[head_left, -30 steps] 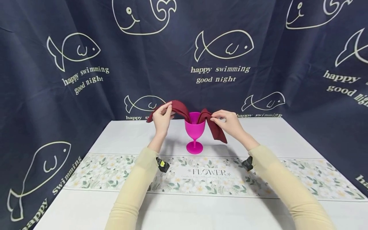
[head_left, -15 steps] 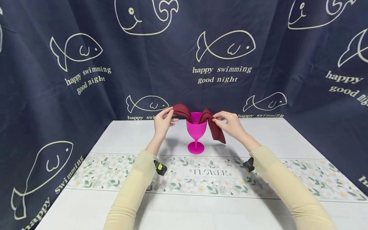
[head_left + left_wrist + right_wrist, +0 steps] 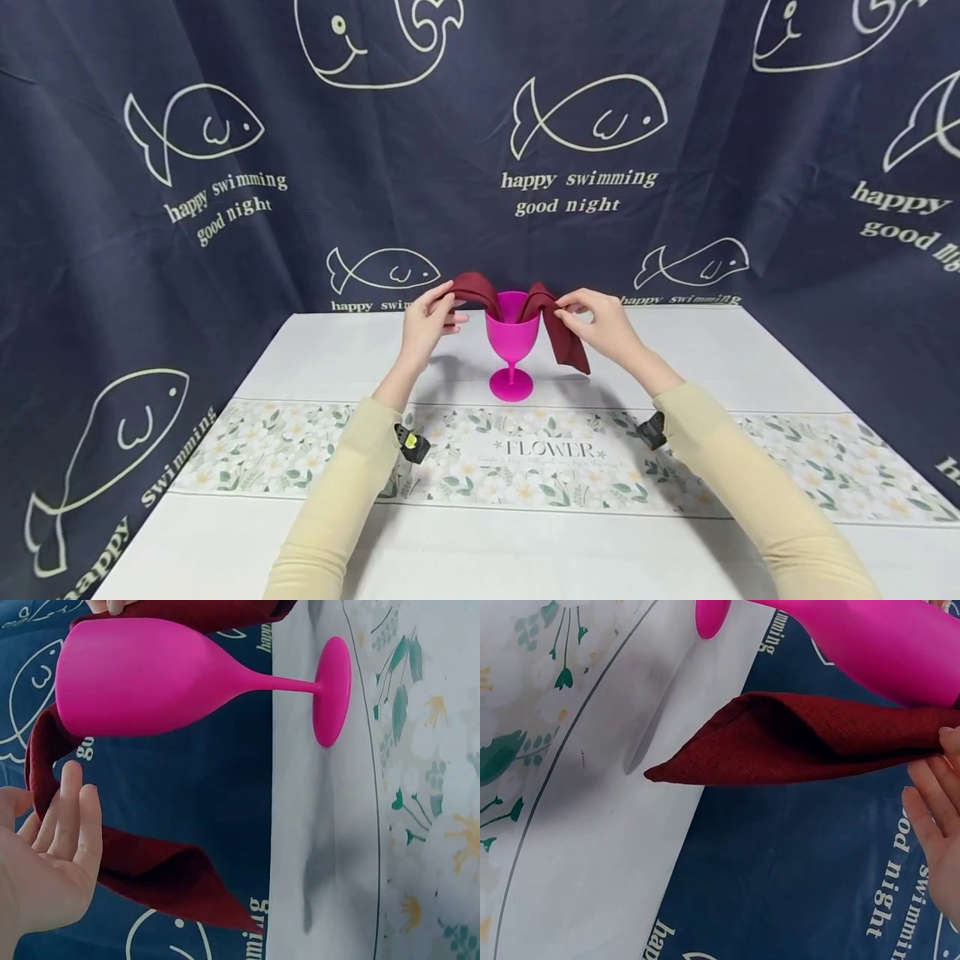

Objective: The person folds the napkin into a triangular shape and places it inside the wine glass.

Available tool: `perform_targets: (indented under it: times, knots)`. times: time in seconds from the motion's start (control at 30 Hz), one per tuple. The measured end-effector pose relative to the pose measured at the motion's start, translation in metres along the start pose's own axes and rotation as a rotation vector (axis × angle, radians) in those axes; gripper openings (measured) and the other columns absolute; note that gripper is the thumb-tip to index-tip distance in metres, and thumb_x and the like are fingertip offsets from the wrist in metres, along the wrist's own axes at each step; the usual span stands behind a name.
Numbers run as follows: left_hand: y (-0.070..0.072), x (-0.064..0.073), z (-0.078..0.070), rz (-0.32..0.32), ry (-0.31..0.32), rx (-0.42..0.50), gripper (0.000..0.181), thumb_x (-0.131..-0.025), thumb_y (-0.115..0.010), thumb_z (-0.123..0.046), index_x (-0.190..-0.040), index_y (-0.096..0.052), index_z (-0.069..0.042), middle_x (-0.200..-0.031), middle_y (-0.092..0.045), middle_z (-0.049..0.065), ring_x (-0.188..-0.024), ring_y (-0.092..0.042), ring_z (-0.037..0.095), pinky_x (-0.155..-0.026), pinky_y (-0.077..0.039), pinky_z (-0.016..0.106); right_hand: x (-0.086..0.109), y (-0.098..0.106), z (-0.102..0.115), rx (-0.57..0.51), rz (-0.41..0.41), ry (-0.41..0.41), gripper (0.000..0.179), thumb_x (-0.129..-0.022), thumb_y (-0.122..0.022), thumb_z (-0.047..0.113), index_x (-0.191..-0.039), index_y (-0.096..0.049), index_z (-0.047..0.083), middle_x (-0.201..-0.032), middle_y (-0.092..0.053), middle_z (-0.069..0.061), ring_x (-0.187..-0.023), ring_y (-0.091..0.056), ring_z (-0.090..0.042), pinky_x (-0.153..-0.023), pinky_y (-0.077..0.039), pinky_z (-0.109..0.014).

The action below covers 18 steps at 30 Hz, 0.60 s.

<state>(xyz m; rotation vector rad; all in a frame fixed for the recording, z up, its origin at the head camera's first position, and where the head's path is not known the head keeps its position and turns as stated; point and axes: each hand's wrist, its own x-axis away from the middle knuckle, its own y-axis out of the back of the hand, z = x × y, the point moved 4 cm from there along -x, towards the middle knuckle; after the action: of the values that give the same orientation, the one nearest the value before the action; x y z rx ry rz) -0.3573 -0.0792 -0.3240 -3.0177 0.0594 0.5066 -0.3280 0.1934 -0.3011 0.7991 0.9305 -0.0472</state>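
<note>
A bright pink stemmed goblet (image 3: 512,340) stands upright on the table in the head view. A folded dark red cloth napkin (image 3: 567,340) comes out of its bowl on both sides and drapes over the rim. My left hand (image 3: 427,327) pinches the napkin's left part between thumb and index finger, the other fingers held loosely out. The left wrist view shows that end of the napkin (image 3: 172,871) hanging past the fingers. At the right, my right hand (image 3: 602,323) pinches the napkin near the rim; its pointed end (image 3: 765,750) hangs down in the right wrist view.
A white table (image 3: 360,358) carries a runner (image 3: 300,450) printed with flowers and the word FLOWER, in front of the goblet. Behind and at both sides hangs a dark blue curtain (image 3: 420,183) with fish drawings.
My left hand has come slightly down and closer to the goblet, and the napkin's left end no longer shows beyond it in the head view. My right hand stays nearly in place.
</note>
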Motion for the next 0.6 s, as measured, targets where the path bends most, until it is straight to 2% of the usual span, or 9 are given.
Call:
perform_targets:
  times: [0.13, 0.33, 0.43, 0.5, 0.6]
  knots:
    - [0.004, 0.001, -0.005, -0.029, -0.076, -0.038, 0.030, -0.094, -0.057, -0.015, -0.120, -0.060, -0.001, -0.103, -0.065, 0.029, -0.072, -0.069, 0.014, -0.074, -0.057, 0.041, 0.001, 0.002, 0.000, -0.024, -0.009, 0.005, 0.014, -0.079, -0.073, 0.004, -0.093, -0.068, 0.004, -0.088, -0.067, -0.007, -0.076, -0.064, -0.018, -0.071, -0.056, -0.036]
    - [0.012, 0.004, -0.008, -0.070, -0.135, -0.123, 0.024, -0.093, -0.058, -0.014, -0.107, -0.064, 0.005, -0.098, -0.067, 0.026, -0.076, -0.066, 0.008, -0.075, -0.057, 0.026, 0.007, 0.009, 0.000, -0.011, -0.036, 0.013, 0.012, -0.079, -0.072, 0.002, -0.090, -0.068, 0.004, -0.087, -0.067, -0.006, -0.076, -0.063, -0.017, -0.071, -0.055, -0.036]
    - [0.018, 0.008, -0.008, -0.071, -0.143, -0.170, 0.025, -0.093, -0.059, -0.016, -0.104, -0.066, 0.004, -0.099, -0.068, 0.023, -0.081, -0.068, 0.014, -0.077, -0.056, 0.023, 0.013, 0.014, 0.003, 0.006, -0.030, 0.017, 0.009, -0.080, -0.071, 0.002, -0.088, -0.068, 0.005, -0.086, -0.067, -0.005, -0.077, -0.062, -0.017, -0.071, -0.054, -0.037]
    - [0.021, 0.012, -0.010, -0.061, -0.155, -0.219, 0.025, -0.093, -0.058, -0.018, -0.104, -0.067, 0.003, -0.100, -0.069, 0.021, -0.086, -0.069, 0.019, -0.079, -0.055, 0.025, 0.016, 0.017, 0.005, 0.031, -0.030, 0.019, 0.007, -0.081, -0.069, 0.003, -0.088, -0.069, 0.005, -0.085, -0.067, -0.004, -0.077, -0.062, -0.017, -0.071, -0.054, -0.036]
    - [0.027, 0.018, -0.013, -0.035, -0.181, -0.349, 0.025, -0.095, -0.056, -0.020, -0.106, -0.068, -0.002, -0.104, -0.070, 0.015, -0.094, -0.068, 0.023, -0.085, -0.054, 0.028, 0.020, 0.024, 0.006, 0.076, -0.040, 0.017, 0.005, -0.082, -0.068, 0.004, -0.087, -0.070, 0.006, -0.084, -0.068, -0.002, -0.077, -0.063, -0.016, -0.067, -0.053, -0.029]
